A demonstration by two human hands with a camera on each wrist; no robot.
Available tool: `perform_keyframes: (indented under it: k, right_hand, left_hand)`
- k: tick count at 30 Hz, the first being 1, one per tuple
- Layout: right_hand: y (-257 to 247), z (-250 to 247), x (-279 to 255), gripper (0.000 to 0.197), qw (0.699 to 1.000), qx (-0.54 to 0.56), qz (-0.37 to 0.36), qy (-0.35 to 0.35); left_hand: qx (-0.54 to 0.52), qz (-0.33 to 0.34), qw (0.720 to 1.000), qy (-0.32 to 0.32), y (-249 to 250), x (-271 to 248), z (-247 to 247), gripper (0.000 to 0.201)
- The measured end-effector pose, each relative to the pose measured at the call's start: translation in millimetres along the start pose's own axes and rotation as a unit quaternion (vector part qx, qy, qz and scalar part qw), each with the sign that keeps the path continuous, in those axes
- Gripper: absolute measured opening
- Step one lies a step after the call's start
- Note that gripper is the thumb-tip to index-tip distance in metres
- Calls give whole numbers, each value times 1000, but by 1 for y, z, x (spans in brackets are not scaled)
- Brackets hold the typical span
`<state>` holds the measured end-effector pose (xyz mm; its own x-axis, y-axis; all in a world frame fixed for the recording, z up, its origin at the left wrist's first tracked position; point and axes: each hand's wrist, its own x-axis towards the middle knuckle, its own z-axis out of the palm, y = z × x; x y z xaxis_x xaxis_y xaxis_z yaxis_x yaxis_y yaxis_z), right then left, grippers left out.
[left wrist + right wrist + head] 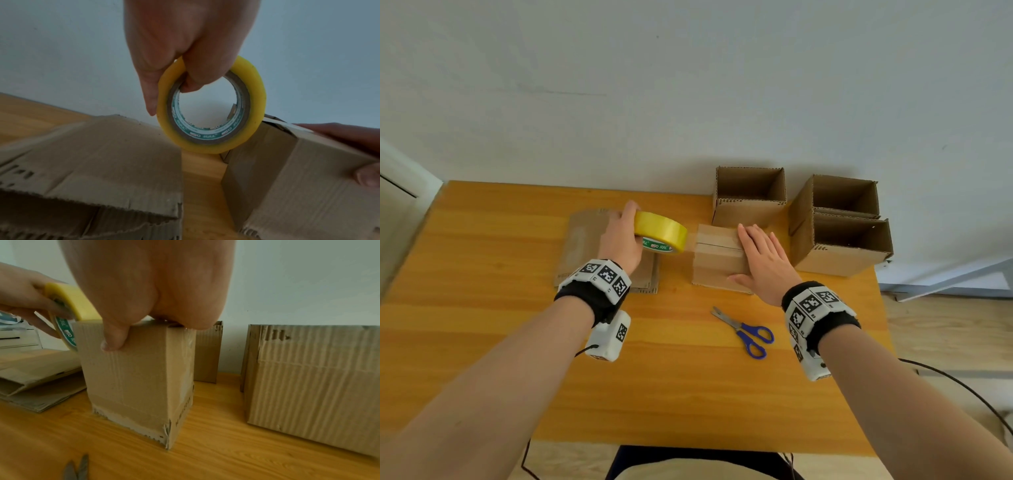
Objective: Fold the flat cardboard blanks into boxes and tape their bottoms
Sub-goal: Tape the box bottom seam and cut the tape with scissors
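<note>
An upside-down cardboard box (717,262) (135,374) stands mid-table with its closed bottom flaps facing up. My right hand (760,260) (148,288) lies flat on those flaps, thumb down the near side. My left hand (621,236) (185,48) grips a yellow tape roll (662,234) (211,105) (69,308), fingers through its core, just left of the box. A clear strip of tape runs from the roll onto the box top. A stack of flat cardboard blanks (585,240) (86,155) (35,378) lies under the left hand.
Three finished open boxes stand at the back right: one (750,195) behind the taped box, two (840,240) near the table's right edge. Blue-handled scissors (746,332) lie on the wooden table (482,308) in front of the box. A wall rises right behind the table.
</note>
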<state>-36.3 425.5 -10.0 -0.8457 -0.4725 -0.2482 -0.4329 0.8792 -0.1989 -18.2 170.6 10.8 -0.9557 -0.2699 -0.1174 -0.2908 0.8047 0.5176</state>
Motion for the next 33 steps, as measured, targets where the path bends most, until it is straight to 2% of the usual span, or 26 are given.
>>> perform_keyframes:
  k: [4,8,15,19,23,25,30,33]
  right_hand:
    - [-10,-8,1,98,1000,1,13,4]
    - [-36,-8,9,109,1000,-24,-8,-5]
    - [-59,6,21,91,998,-64,-22,-6]
    - [-59,5,21,91,998,-57,-22,-14]
    - [-59,5,23,86,998,-62,-19,-7]
    - [-57,6,23,84,998,-62,-23,-3]
    - [-47,9,18,80,998,-58,-21,3]
    - [-44,9,17,79,998,-51,-28,1]
  left_hand:
    - [-19,8,1000,-6,-11,3,4,36]
    - [-25,19,999,-22,-18,6,5,35]
    - [-22,45,997,-64,-24,9,-1,37]
    - [-25,82,991,-102,-22,14,-9,34]
    - [-5,149,970,-194,-18,22,-20,48]
    - [-10,159,958,-238,-15,21,-23,52]
    - [-19,175,951,-254,-8,21,-26,44]
    - [15,187,947,-259,-5,26,-27,41]
